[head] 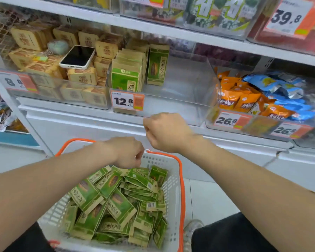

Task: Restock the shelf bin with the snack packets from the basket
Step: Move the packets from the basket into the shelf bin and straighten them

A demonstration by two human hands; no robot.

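The snack packets (pixel 113 202) lie heaped in the basket (pixel 173 190), long axes in no common line; at the basket's far end the left hand (pixel 129 151) dips onto the heap, fingers curled under and hidden, so whether it pinches a packet I cannot tell. Above the basket's far rim the right hand (pixel 164 131) hangs fisted, nothing visible in it; beyond and above the basket stands the shelf bin (pixel 180 82), half bare, so the left hand is nearer and the lift likely runs up and away.
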